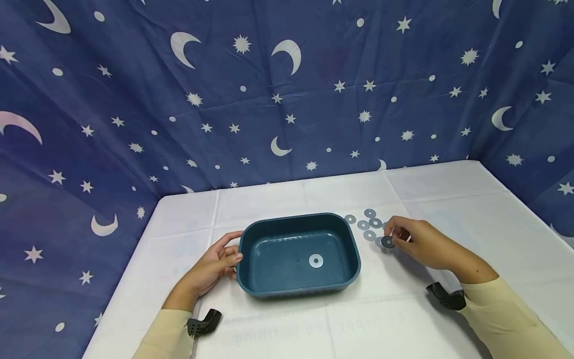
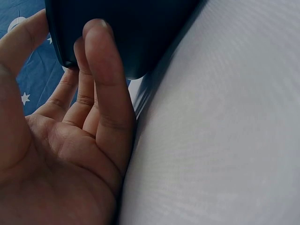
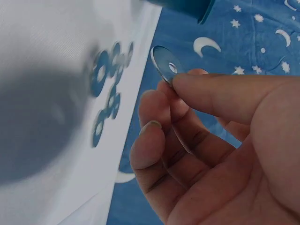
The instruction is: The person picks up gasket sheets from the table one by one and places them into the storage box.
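A dark teal plastic basin (image 1: 293, 294), rectangular with rounded corners, sits on the white-covered table. One flat metal washer (image 1: 316, 261) lies on its floor, right of the middle. My left hand (image 1: 214, 264) is at the basin's left end, its thumb and fingertips touching the rim and outer wall. In the left wrist view the fingers (image 2: 110, 79) extend loosely against the dark side. Between thumb and fingertips my right hand (image 1: 414, 239) pinches another washer (image 3: 165, 63), raised above the table. Several loose washers (image 1: 369, 235) lie right of the basin, partly hidden by that hand.
A white cloth (image 1: 278, 329) covers the table. Blue curtain fabric (image 1: 251, 99) with moons and stars hangs behind it and at both sides. Black devices are worn at the left wrist (image 1: 204, 323) and right wrist (image 1: 447, 297).
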`<state>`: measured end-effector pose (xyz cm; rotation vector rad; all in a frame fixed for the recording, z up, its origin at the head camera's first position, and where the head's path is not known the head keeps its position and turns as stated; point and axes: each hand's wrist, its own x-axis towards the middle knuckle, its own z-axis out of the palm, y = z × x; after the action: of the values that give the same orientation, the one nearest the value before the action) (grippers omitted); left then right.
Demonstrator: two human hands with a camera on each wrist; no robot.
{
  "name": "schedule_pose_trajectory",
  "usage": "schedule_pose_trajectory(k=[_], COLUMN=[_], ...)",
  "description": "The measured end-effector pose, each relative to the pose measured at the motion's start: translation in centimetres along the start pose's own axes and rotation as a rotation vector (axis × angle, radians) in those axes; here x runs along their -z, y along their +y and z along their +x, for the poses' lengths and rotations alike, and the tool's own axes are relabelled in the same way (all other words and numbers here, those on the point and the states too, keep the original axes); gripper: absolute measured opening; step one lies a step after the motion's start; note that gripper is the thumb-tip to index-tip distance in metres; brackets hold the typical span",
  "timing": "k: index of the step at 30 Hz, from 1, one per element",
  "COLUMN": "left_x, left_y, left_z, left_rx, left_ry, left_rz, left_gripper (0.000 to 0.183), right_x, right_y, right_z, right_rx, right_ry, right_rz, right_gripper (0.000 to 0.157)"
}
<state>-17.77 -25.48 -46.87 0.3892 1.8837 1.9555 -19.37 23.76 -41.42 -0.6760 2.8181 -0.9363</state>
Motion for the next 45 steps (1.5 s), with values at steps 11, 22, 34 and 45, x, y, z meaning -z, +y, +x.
schedule_pose_trajectory(k=[11,22,34,45], left_x=[-0.1,-0.2,-0.2,-0.3], left_y=[0.3,0.5,0.4,0.5], left_z=[0.2,0.1,0.1,0.0], left_rx=[0.003,0.016,0.027,0.029], left_ry=[0.002,0.021,0.033,0.028], left_rz=[-0.002,0.013,0.014,0.013], left_gripper=[0.06,0.062,0.061,0.064], right_x=[0.3,0.7,-0.3,-2.3], right_y=[-2.8,-5.7,-7.8,-8.8], right_z=[0.4,1.6,2.4,3.2], right_rx=[0.121,0.17,0.224,0.297], right_ry=[0.041,-0.01,-0.058,-0.053], right_rz=[0.022,0.019,0.01,0.013], right_gripper=[0.024,0.024,0.02,0.022])
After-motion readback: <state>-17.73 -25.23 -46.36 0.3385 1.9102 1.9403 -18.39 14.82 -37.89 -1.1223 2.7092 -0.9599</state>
